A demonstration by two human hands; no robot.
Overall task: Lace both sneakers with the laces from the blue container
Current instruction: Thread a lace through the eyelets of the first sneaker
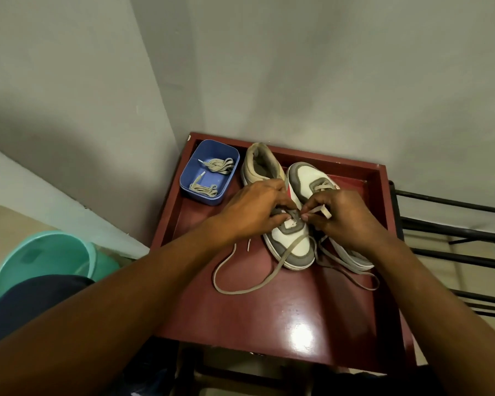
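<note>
Left grip curled over the eyelet area of near white-and-grey leather sneaker, pinning shoe to glossy dark-red bench so eyelets hold steady. Right grip pinches tip of flat grey lace, probably lining it up for next hole. Slack trails past toe. Second sneaker just beside. Blue plastic container, back-left corner, holds two lace bundles.

Both hands meet over the near sneaker, whose toe points toward the person. The left hand grips its upper at the eyelets. Fingers of the right hand pinch the beige lace just right of them. The lace trails in a loose loop over the tabletop in front of the sneaker. A second sneaker lies against its right side, toe pointing away. Beyond it to the left, the blue container holds two bundled laces.
</note>
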